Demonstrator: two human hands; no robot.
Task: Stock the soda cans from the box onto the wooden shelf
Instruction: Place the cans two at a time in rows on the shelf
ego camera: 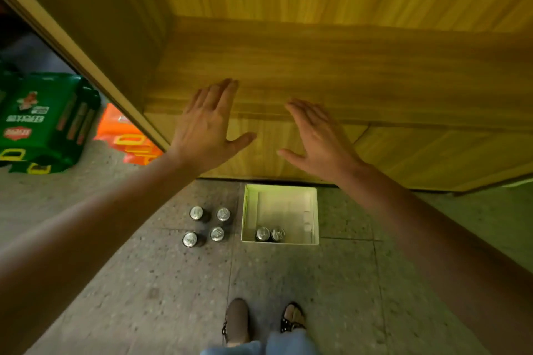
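Note:
A wooden shelf point(331, 66) fills the upper part of the head view, its board bare. My left hand point(206, 127) and my right hand point(320, 137) hover side by side over its front edge, palms down, fingers spread, holding nothing. Below them on the floor stands a white open box point(315, 210) with two soda cans point(269, 234) upright at its near edge. Several more soda cans point(206, 226) stand upright on the floor just left of the box.
The shelf's side panel point(86, 46) runs diagonally at the left. Beyond it lie a green drink pack point(43, 121) and an orange pack point(127, 138) on the speckled tile floor point(144, 282). My feet point(262, 323) stand near the bottom edge.

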